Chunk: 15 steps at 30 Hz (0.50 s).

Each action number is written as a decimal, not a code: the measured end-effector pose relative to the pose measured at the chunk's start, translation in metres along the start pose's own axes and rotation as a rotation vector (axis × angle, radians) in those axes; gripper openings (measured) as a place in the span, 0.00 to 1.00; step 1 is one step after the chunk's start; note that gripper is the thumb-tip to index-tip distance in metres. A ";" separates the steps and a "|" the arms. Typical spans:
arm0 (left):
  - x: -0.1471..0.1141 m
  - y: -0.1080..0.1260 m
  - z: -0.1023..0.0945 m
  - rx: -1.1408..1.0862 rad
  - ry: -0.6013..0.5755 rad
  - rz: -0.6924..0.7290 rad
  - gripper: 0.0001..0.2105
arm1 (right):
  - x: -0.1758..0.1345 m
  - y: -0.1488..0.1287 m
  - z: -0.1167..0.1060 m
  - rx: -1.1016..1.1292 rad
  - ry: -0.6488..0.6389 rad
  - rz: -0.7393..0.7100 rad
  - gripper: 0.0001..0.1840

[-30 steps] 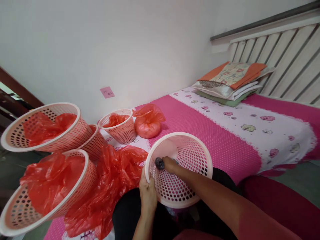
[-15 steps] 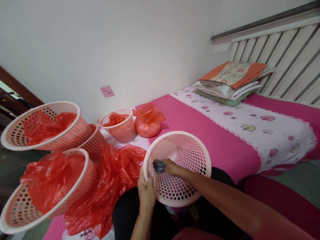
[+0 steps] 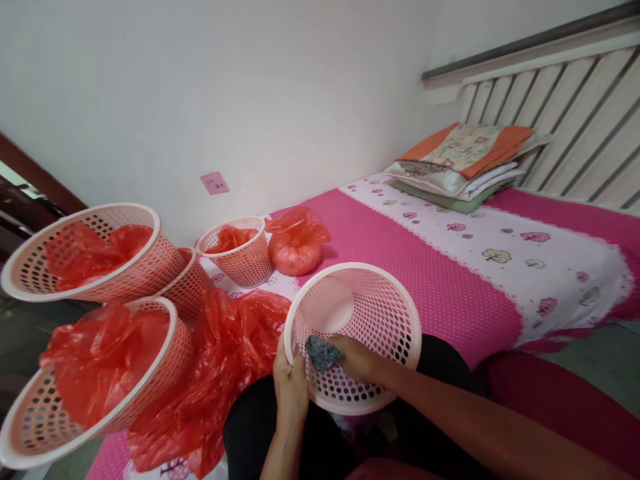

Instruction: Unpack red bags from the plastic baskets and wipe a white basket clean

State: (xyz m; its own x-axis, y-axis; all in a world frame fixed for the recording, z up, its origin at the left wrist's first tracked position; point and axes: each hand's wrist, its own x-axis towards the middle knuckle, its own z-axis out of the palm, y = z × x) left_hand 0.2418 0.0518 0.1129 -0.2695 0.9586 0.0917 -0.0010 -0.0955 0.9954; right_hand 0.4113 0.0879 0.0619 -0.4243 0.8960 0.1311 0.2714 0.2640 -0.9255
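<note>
A pale pink perforated plastic basket (image 3: 383, 300) lies tilted over my lap, its mouth facing me. My left hand (image 3: 291, 387) grips its rim on the left side, thumb inside. Inside the basket, my right hand (image 3: 357, 357) is closed on a crumpled dark grey cloth (image 3: 324, 353), which lies against the lower left inner wall. Part of my right fingers is hidden behind the cloth. Left of my left hand spreads a heap of crumpled red plastic bags (image 3: 235, 347) on the bed.
Several pink baskets with red bags inside, including a large tilted basket (image 3: 167, 257), stand at the left. A tied red bag (image 3: 297, 250) sits near the wall. Folded cushions (image 3: 460, 163) lie at the back right on the pink bed (image 3: 370, 233). A dark red stool (image 3: 555, 407) is at right.
My right hand has moved with the cloth down and slightly toward me inside the basket, and more of the cloth shows. My left hand keeps its grip on the rim.
</note>
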 end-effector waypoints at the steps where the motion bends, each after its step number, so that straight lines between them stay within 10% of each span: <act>1: 0.000 -0.001 -0.001 0.001 0.004 -0.010 0.28 | -0.007 -0.004 -0.001 -0.016 -0.002 -0.007 0.15; 10: 0.000 0.001 -0.001 0.049 0.016 -0.004 0.28 | -0.053 -0.034 0.002 -0.237 0.023 -0.006 0.29; 15: 0.002 0.003 0.000 0.055 0.010 0.007 0.27 | -0.064 -0.053 -0.002 -0.168 0.004 -0.051 0.18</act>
State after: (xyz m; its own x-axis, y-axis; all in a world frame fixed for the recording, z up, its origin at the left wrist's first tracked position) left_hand 0.2410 0.0535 0.1163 -0.2791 0.9552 0.0986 0.0540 -0.0869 0.9948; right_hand 0.4259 0.0172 0.1030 -0.4377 0.8812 0.1784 0.3904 0.3650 -0.8452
